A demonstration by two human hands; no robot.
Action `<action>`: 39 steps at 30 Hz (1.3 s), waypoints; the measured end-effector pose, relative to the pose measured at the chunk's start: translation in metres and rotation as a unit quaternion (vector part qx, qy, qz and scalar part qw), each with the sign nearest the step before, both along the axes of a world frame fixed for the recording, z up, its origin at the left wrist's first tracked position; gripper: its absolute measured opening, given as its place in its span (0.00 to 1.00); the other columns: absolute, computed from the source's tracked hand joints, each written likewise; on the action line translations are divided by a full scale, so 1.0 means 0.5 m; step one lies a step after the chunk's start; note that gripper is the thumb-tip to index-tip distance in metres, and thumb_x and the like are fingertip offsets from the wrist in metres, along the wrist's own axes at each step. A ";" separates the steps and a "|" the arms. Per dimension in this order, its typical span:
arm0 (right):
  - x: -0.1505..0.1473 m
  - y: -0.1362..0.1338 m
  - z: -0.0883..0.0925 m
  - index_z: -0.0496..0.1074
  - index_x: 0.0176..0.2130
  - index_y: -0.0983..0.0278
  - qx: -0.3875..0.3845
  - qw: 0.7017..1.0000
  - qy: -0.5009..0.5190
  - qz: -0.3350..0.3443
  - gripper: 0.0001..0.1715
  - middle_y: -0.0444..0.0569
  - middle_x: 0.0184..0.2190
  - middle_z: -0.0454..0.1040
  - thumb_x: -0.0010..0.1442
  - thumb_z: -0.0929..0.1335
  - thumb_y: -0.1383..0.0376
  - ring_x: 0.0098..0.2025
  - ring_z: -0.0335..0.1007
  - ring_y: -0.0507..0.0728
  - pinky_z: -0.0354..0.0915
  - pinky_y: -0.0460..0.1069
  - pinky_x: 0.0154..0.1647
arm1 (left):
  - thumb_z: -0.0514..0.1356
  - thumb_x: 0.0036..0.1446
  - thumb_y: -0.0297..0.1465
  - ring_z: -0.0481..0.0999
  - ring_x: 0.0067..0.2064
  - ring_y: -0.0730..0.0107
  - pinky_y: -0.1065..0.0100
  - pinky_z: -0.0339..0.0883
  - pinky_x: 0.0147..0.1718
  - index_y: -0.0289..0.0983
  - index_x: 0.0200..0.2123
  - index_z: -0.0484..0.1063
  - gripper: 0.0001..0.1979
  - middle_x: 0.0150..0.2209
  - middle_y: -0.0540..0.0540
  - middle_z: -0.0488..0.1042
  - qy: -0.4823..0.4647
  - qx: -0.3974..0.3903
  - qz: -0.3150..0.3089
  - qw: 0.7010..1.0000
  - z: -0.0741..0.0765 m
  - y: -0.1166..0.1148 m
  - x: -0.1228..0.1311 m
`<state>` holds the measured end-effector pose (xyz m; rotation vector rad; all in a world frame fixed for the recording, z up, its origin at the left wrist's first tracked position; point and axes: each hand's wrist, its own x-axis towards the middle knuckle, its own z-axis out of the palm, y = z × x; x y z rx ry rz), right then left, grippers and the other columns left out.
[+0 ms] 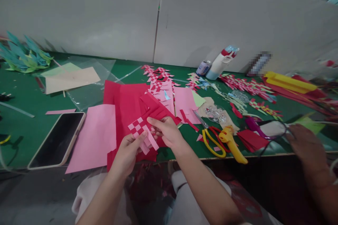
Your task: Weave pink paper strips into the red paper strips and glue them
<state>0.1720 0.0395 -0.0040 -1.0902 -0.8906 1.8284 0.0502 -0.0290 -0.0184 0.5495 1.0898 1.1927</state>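
Note:
A small woven piece of red and pink paper strips (142,133) is held just above the front edge of the green table (23,95). My left hand (129,153) pinches its lower pink strips from below. My right hand (167,132) grips its right side, fingers closed on the red paper. Under them lie sheets of red paper (124,102) and a pink sheet (96,137). Several finished red-and-pink woven pieces (158,77) lie further back.
A phone (56,140) lies face up at the left. Yellow-handled scissors (212,140) and a yellow glue gun (232,142) lie right of my hands. Another person's hand (307,146) rests at the right edge. A white bottle (219,64) stands by the wall.

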 end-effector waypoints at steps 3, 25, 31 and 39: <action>0.001 -0.001 0.001 0.68 0.20 0.67 0.015 1.000 -0.002 0.003 0.20 0.39 0.13 0.65 0.39 0.78 0.57 0.13 0.59 0.45 0.54 0.41 0.12 | 0.70 0.42 0.39 0.79 0.34 0.63 0.69 0.70 0.31 0.34 0.33 0.79 0.16 0.30 0.43 0.80 0.014 0.012 0.012 1.000 -0.003 0.000 0.002; -0.011 -0.005 0.003 0.70 0.21 0.66 0.025 0.999 -0.004 -0.037 0.20 0.39 0.14 0.66 0.37 0.78 0.57 0.14 0.60 0.47 0.59 0.43 0.14 | 0.73 0.35 0.35 0.80 0.34 0.61 0.66 0.73 0.35 0.32 0.32 0.77 0.20 0.29 0.44 0.80 -0.025 0.023 0.089 0.995 0.016 0.007 0.023; -0.012 -0.005 0.002 0.70 0.22 0.66 0.029 0.999 0.007 -0.045 0.19 0.40 0.14 0.68 0.37 0.78 0.57 0.15 0.62 0.47 0.60 0.44 0.16 | 0.73 0.36 0.37 0.80 0.36 0.62 0.64 0.73 0.38 0.33 0.34 0.77 0.21 0.32 0.43 0.80 -0.043 0.022 0.100 0.994 0.002 0.007 0.021; -0.010 -0.006 0.005 0.69 0.21 0.66 0.028 0.999 0.008 -0.037 0.19 0.39 0.14 0.66 0.37 0.78 0.58 0.14 0.60 0.47 0.58 0.44 0.14 | 0.74 0.34 0.37 0.80 0.33 0.63 0.67 0.72 0.33 0.32 0.32 0.77 0.21 0.30 0.43 0.80 -0.022 0.012 0.087 0.996 0.007 0.006 0.019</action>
